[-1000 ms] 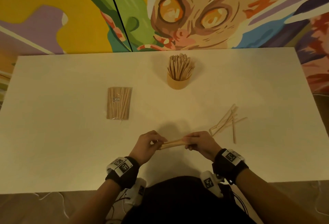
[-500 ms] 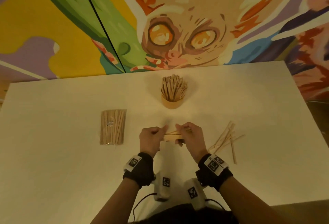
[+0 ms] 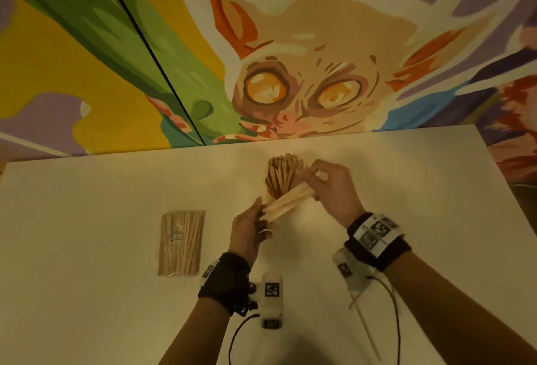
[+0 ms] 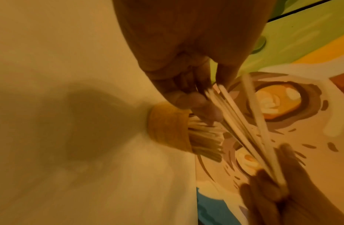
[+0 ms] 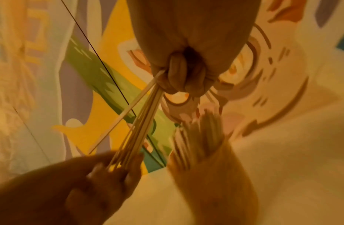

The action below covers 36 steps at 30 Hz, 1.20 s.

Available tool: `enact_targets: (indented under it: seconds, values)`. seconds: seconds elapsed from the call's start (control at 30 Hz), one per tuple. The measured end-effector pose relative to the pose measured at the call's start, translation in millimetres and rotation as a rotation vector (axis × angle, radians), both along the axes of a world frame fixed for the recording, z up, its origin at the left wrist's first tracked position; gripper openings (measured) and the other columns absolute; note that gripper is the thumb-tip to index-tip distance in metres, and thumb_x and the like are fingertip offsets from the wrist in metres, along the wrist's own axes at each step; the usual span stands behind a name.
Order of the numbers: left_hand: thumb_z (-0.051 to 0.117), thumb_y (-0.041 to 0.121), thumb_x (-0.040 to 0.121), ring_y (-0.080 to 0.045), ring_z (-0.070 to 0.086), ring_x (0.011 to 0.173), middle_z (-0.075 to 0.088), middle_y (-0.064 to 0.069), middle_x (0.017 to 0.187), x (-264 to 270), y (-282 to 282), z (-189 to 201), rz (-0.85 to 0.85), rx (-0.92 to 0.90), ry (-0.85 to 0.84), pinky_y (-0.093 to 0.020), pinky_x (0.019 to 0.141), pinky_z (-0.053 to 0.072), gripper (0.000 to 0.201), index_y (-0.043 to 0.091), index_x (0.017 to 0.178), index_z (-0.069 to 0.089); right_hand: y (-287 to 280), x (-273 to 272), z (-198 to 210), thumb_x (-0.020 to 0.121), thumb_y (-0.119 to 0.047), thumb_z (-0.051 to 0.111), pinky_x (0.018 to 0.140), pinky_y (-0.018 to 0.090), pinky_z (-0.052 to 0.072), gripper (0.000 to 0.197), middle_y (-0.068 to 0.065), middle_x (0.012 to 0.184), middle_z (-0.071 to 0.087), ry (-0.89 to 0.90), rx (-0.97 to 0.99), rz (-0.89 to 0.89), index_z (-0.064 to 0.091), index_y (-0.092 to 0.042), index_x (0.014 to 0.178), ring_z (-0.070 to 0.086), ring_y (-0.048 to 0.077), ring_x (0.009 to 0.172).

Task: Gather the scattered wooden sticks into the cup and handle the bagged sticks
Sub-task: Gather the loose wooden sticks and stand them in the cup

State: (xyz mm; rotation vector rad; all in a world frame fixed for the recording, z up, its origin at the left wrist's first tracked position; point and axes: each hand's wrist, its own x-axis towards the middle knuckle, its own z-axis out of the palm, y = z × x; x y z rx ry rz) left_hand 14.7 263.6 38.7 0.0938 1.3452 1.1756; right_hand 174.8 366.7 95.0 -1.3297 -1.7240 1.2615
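Observation:
A bundle of loose wooden sticks (image 3: pixel 286 201) slants between my two hands, just in front of the tan cup (image 4: pixel 167 126), which is packed with upright sticks (image 3: pixel 283 174). My left hand (image 3: pixel 252 225) pinches the bundle's lower end; my right hand (image 3: pixel 328 187) grips its upper end beside the cup's sticks. In the right wrist view one stick (image 5: pixel 126 112) splays out from the bundle (image 5: pixel 140 126). The clear bag of sticks (image 3: pixel 181 242) lies flat on the white table (image 3: pixel 87 219) to the left of my hands.
A few loose sticks (image 3: pixel 367 330) lie on the table near its front, partly hidden under my right wrist. A painted mural wall (image 3: pixel 290 74) rises right behind the table's far edge. The table's right edge (image 3: pixel 499 178) runs close to my right arm.
Both hands carried the bundle away from me, from the near middle of the table up to the cup, and tilted it from level to slanting. The view has tipped upward.

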Motion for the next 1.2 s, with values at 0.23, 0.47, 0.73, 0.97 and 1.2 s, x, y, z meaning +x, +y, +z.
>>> enact_targets:
  seconds: [0.23, 0.47, 0.73, 0.97, 1.2]
  values:
    - [0.055, 0.017, 0.096, -0.02, 0.062, 0.062, 0.07, -0.011, 0.086, -10.5, 4.1, -1.7, -0.148, 0.081, 0.299, -0.024, 0.048, 0.043, 0.021, 0.003, 0.097, 0.07, 77.7, -11.2, 8.0, 0.092, -0.031, 0.066, 0.059, 0.032, 0.041, 0.031, 0.008, 0.052, 0.053, -0.328, 0.301, 0.194, 0.062, -0.003, 0.081, 0.054, 0.03, 0.056]
    - [0.06, 0.021, 0.093, -0.011, 0.064, 0.057, 0.072, -0.001, 0.078, 3.6, 20.6, -10.4, -0.377, 0.137, 0.66, -0.021, 0.047, 0.045, 0.014, 0.013, 0.087, 0.071, 76.5, -46.4, -18.6, 0.1, -0.042, 0.046, 0.072, 0.04, 0.049, 0.036, 0.014, 0.089, 0.069, -0.804, 0.521, 0.576, 0.063, -0.01, 0.102, 0.063, 0.033, 0.086]
    - [0.055, 0.016, 0.095, -0.01, 0.066, 0.06, 0.069, 0.001, 0.073, 6.7, 36.5, -21.1, -0.436, 0.136, 0.79, -0.017, 0.052, 0.048, 0.013, 0.02, 0.085, 0.064, 36.7, -51.5, -45.3, 0.097, -0.033, 0.023, 0.084, 0.043, 0.04, 0.045, 0.005, 0.092, 0.065, -1.009, 0.851, 0.892, 0.065, -0.016, 0.093, 0.053, 0.028, 0.092]
    - [0.054, 0.017, 0.096, -0.016, 0.069, 0.061, 0.072, -0.005, 0.083, 4.9, 28.8, -11.9, -0.365, 0.171, 0.726, -0.019, 0.046, 0.046, 0.016, 0.016, 0.089, 0.068, 40.0, -33.2, -23.3, 0.1, -0.044, 0.03, 0.089, 0.041, 0.043, 0.045, 0.004, 0.11, 0.06, -0.811, 0.62, 0.77, 0.062, -0.017, 0.115, 0.048, 0.023, 0.102]
    - [0.053, 0.01, 0.095, -0.016, 0.066, 0.058, 0.07, -0.004, 0.077, 8.9, -25.3, -8.7, -0.39, 0.183, 0.767, -0.015, 0.05, 0.046, 0.017, 0.011, 0.088, 0.069, 36.7, 69.1, 6.0, 0.098, -0.023, 0.053, 0.08, 0.017, 0.041, 0.024, 0.011, 0.107, 0.059, -0.376, 0.467, 0.213, 0.065, -0.005, 0.109, 0.055, 0.017, 0.094]
